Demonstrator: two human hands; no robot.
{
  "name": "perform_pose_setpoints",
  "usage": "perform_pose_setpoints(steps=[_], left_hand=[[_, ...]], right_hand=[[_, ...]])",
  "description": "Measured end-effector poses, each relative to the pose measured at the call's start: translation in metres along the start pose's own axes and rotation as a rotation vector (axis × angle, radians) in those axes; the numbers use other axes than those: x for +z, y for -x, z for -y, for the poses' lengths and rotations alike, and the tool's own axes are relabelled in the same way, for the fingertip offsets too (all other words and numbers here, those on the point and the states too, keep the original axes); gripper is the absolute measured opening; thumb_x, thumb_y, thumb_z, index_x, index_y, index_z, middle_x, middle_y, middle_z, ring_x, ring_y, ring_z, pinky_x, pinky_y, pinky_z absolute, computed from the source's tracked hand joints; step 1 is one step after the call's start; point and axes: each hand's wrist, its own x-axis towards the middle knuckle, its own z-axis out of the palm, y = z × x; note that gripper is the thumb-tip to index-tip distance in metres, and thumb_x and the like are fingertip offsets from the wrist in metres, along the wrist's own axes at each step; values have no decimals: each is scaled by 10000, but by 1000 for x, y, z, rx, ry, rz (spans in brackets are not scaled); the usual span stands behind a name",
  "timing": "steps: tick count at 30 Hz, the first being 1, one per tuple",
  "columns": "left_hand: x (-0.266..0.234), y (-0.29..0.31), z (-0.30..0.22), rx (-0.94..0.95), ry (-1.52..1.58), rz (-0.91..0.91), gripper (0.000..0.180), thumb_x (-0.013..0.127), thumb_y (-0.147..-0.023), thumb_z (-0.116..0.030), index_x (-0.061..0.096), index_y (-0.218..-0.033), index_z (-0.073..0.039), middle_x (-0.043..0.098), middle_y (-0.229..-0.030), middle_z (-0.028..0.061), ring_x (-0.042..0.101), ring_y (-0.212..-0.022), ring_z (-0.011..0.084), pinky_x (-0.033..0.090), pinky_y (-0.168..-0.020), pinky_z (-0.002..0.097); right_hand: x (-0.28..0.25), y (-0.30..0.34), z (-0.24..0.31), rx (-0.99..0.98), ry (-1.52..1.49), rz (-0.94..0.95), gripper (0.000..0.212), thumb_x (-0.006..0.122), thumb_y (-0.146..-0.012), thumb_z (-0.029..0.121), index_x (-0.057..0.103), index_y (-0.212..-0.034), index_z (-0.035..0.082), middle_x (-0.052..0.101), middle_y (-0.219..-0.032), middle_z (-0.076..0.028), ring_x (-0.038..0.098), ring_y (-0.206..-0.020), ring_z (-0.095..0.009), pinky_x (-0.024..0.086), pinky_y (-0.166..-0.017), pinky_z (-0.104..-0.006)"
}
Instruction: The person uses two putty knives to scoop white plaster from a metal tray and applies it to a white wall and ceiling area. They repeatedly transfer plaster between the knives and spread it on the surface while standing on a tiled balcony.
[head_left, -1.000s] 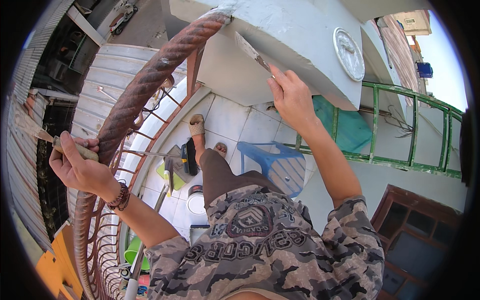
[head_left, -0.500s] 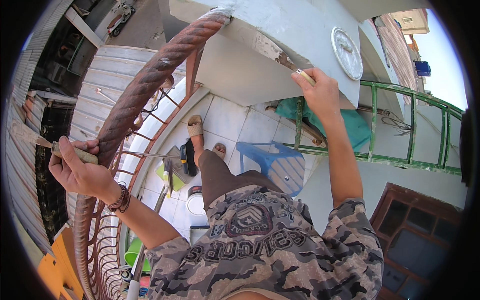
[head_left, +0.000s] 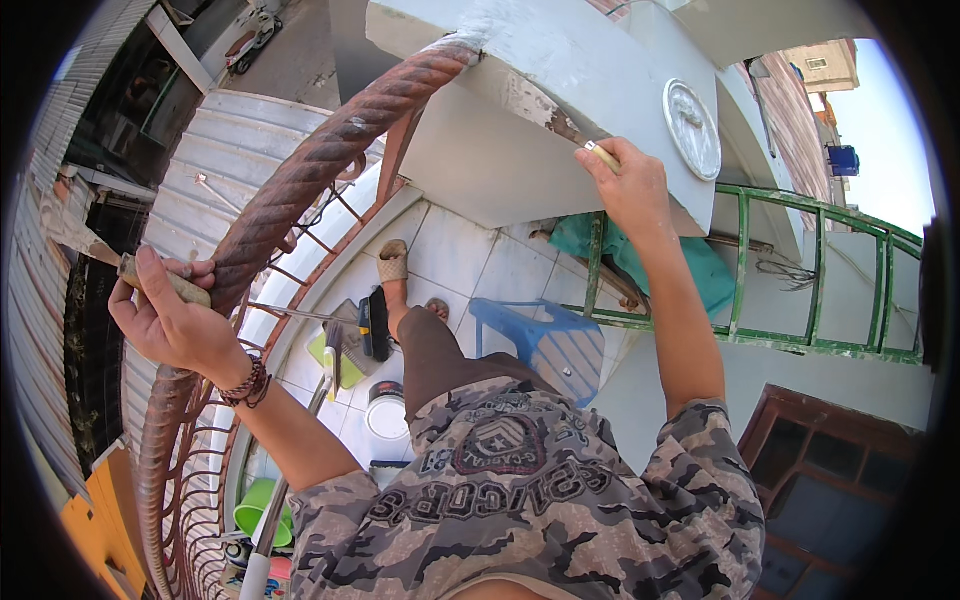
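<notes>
My right hand (head_left: 636, 190) grips the pale handle of a putty knife (head_left: 602, 156). Its dirty blade lies against the edge of the white concrete wall (head_left: 610, 80), beside a rough, patchy strip. On the left, my left hand (head_left: 168, 322) is closed around the worn handle of a second putty knife (head_left: 172, 284), whose broad, smeared blade points outward to the left. That hand's fingertips touch or nearly touch the thick rusty twisted railing (head_left: 330, 160). Right of the right hand, a round white disc (head_left: 691, 130) smeared with white paste rests on the wall.
A green metal ladder (head_left: 740, 265) lies at the right over a green sheet (head_left: 700, 275). Below stand a blue plastic stool (head_left: 560, 345), a white-lidded bucket (head_left: 388, 415), a dustpan (head_left: 345, 370) and a broom head (head_left: 374, 325). Corrugated roofing (head_left: 215, 150) lies beyond the railing.
My view has shifted slightly, so the wall and railing appear farther right. My right hand and its putty knife have moved a little left along the wall edge. Both hands keep their grips.
</notes>
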Motion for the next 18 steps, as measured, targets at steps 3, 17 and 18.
perform_pose_setpoints(steps=[3, 17, 18], left_hand=[[-1, 1, 0, -22, 29, -4, 281, 635, -935, -186, 462, -990, 27, 566, -618, 86, 548, -475, 115, 447, -441, 205], [1, 0, 1, -10, 54, 4, 251, 632, -934, -162, 457, -977, 14, 559, -620, 80, 537, -461, 104, 431, -428, 202], [1, -1, 2, -6, 63, 0, 249, 631, -935, -161, 458, -976, 13, 559, -619, 80, 535, -459, 105, 430, -427, 201]], right_hand=[[-8, 16, -9, 0, -21, -11, 329, 653, -867, 324, 675, -927, 1, 671, -741, -187, 656, -694, -356, 503, -649, -418], [7, -4, -12, -29, -16, 41, 335, 642, -873, 331, 680, -964, 11, 675, -781, -188, 647, -729, -366, 496, -678, -426], [2, 1, -13, 3, -35, 54, 340, 641, -874, 334, 682, -972, 11, 676, -782, -185, 647, -730, -363, 494, -682, -425]])
